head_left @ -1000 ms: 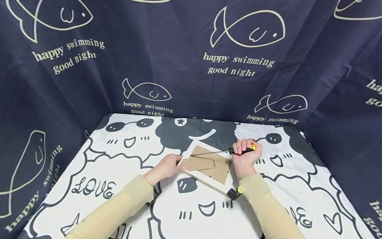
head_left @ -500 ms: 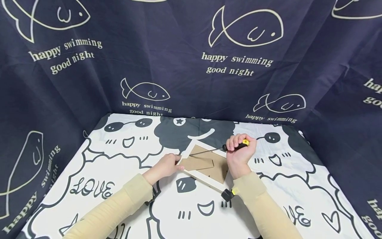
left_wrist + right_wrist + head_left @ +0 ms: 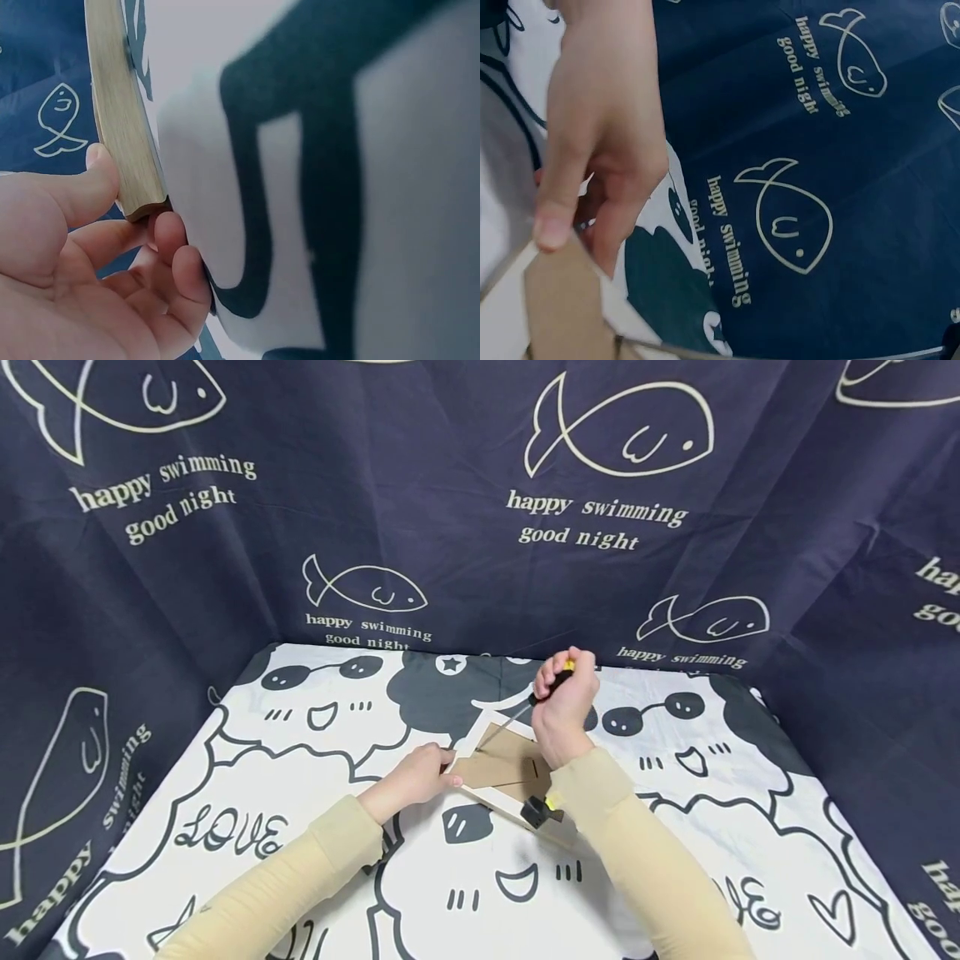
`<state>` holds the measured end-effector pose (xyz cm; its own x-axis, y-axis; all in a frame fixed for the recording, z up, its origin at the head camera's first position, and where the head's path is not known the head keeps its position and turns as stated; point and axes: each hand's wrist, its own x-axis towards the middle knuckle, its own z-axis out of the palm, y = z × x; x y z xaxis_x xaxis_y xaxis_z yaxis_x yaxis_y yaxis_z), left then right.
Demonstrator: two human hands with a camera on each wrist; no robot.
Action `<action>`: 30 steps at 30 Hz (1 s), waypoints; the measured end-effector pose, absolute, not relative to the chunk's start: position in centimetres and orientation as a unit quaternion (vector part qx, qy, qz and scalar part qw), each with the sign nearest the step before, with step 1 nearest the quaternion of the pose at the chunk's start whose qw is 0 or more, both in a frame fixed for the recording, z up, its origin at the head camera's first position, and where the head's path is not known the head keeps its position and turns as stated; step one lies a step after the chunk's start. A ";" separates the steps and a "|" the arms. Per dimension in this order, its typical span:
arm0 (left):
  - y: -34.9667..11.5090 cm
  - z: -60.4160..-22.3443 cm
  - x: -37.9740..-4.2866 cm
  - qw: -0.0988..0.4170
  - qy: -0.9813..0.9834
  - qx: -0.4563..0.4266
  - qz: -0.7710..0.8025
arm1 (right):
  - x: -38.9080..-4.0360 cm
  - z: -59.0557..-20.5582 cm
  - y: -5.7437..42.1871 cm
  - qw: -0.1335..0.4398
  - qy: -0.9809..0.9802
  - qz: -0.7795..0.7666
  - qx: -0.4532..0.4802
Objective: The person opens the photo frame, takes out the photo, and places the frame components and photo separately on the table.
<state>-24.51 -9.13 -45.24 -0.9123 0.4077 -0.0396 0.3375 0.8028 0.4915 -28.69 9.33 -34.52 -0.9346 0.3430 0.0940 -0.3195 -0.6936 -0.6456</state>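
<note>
A picture frame (image 3: 491, 795) with a white border lies back up on the table in the head view, its brown backing board and stand flap facing upward. My left hand (image 3: 415, 774) pinches its left corner; the left wrist view has thumb and fingers on the wood-coloured edge (image 3: 124, 112). My right hand (image 3: 567, 714) grips a black and yellow screwdriver (image 3: 517, 716), handle raised and shaft slanting down to the left. The tip meets the backing near the frame's left inner edge. My right hand and forearm hide the frame's right end. Part of the shaft (image 3: 780, 355) crosses the bottom of the right wrist view.
A white cloth (image 3: 300, 777) with dark cartoon drawings covers the table. Dark blue curtains (image 3: 480, 510) printed with fish and lettering stand behind and at both sides. A black and yellow wrist device (image 3: 537, 811) sits below my right wrist, over the frame.
My right hand has moved left and upward, tilting the screwdriver from nearly flat to steeper, while its tip stays near the frame's inner edge. My left hand keeps its hold on the frame.
</note>
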 end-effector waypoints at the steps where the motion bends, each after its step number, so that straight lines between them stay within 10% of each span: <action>1: -9.1 -45.3 -24.5 0.071 0.948 0.196 0.242 | -28.9 -34.3 8.9 0.184 -0.353 0.917 -0.021; 30: -9.1 -45.3 -24.5 0.033 0.948 0.223 0.222 | -32.2 -32.3 1.7 0.222 -0.530 0.811 -0.108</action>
<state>-24.51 -9.12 -45.31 -0.8982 0.4381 0.0367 0.4087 0.8014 0.4367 -32.18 1.70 -32.25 -0.8787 0.4736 0.0606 -0.2455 -0.3394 -0.9080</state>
